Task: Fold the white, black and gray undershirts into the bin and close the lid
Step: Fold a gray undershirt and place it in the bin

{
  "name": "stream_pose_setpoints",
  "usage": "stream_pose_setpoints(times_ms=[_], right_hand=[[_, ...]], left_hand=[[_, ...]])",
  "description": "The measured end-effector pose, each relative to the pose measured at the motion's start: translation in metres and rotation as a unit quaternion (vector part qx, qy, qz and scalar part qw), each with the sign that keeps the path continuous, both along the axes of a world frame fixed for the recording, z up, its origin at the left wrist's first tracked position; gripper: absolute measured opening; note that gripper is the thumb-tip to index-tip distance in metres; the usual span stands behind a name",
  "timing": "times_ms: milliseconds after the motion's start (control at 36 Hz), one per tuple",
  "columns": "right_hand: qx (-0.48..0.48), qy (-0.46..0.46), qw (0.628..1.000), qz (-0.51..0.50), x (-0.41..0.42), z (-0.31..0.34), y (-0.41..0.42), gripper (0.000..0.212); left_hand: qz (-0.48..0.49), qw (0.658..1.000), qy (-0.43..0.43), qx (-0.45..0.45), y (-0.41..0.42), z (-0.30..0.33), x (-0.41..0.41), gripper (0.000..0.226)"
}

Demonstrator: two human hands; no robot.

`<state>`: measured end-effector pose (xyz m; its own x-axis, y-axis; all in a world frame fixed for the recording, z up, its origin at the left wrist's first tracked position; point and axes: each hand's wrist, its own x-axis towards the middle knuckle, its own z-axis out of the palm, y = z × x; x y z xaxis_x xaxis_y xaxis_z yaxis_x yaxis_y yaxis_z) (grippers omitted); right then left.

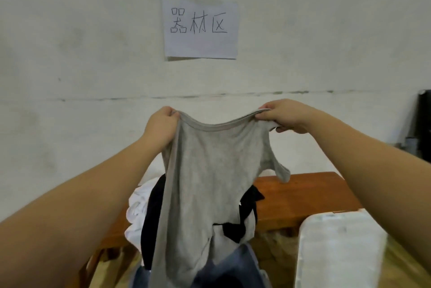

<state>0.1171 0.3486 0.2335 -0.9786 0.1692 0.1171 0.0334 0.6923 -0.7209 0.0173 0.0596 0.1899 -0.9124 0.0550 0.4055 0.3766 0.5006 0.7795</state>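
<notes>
I hold the gray undershirt (205,171) up in the air in front of me, hanging full length. My left hand (161,126) grips its top edge on the left, and my right hand (284,115) pinches the top edge on the right. Behind it, the black undershirt (247,213) and the white undershirt (137,208) lie bunched on the wooden bench (303,196). The white bin lid (338,248) lies low on the right. A bluish bin (233,271) shows at the bottom, mostly hidden by the shirt.
A white wall with a paper sign (200,28) stands right behind the bench. A dark object (423,124) is at the far right edge. Yellowish floor shows under the bench.
</notes>
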Motion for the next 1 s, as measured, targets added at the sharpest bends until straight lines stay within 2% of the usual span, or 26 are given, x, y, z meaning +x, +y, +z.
stream_pose_setpoints(times_ms=[111, 278, 389, 472, 556, 639, 722, 778, 833, 889, 917, 1000], right_hand=[[-0.092, -0.075, 0.990, 0.071, 0.002, 0.004, -0.017, 0.028], [-0.250, -0.040, 0.962, 0.098, 0.003, 0.009, -0.050, 0.020], [-0.418, -0.006, 0.904, 0.089, 0.004, 0.021, -0.079, 0.015], [-0.507, 0.040, 0.858, 0.073, 0.002, 0.030, -0.101, 0.014], [-0.567, 0.090, 0.817, 0.057, -0.003, 0.035, -0.119, 0.012], [-0.584, 0.124, 0.801, 0.049, -0.007, 0.037, -0.131, 0.012], [-0.597, 0.146, 0.788, 0.050, -0.012, 0.037, -0.140, 0.011], [-0.602, 0.154, 0.782, 0.056, -0.015, 0.037, -0.146, 0.011], [-0.603, 0.155, 0.779, 0.067, -0.018, 0.035, -0.151, 0.013], [-0.603, 0.154, 0.778, 0.081, -0.018, 0.035, -0.155, 0.016], [-0.604, 0.154, 0.778, 0.085, -0.018, 0.035, -0.156, 0.016], [-0.605, 0.158, 0.776, 0.087, -0.018, 0.037, -0.153, 0.016]], left_hand=[[0.001, 1.000, -0.023, -0.010, -0.005, -0.009, 0.007, 0.025], [-0.041, 0.997, -0.033, -0.048, -0.010, -0.013, 0.020, 0.025], [-0.087, 0.994, -0.060, -0.029, -0.012, -0.012, 0.026, 0.020], [-0.110, 0.991, -0.074, -0.015, -0.013, -0.011, 0.033, 0.018], [-0.077, 0.995, -0.051, 0.033, -0.012, -0.008, 0.045, 0.020], [-0.050, 0.987, -0.016, 0.154, -0.013, -0.004, 0.062, 0.031], [-0.057, 0.975, 0.075, 0.202, -0.015, -0.010, 0.084, 0.037], [-0.071, 0.979, 0.113, 0.152, -0.014, -0.021, 0.093, 0.042], [-0.083, 0.990, 0.085, 0.071, -0.010, -0.031, 0.097, 0.063], [-0.081, 0.996, 0.049, 0.003, -0.004, -0.038, 0.094, 0.072], [-0.079, 0.996, 0.034, -0.024, -0.002, -0.040, 0.091, 0.067], [-0.077, 0.996, -0.014, -0.045, -0.006, -0.044, 0.078, 0.035]])
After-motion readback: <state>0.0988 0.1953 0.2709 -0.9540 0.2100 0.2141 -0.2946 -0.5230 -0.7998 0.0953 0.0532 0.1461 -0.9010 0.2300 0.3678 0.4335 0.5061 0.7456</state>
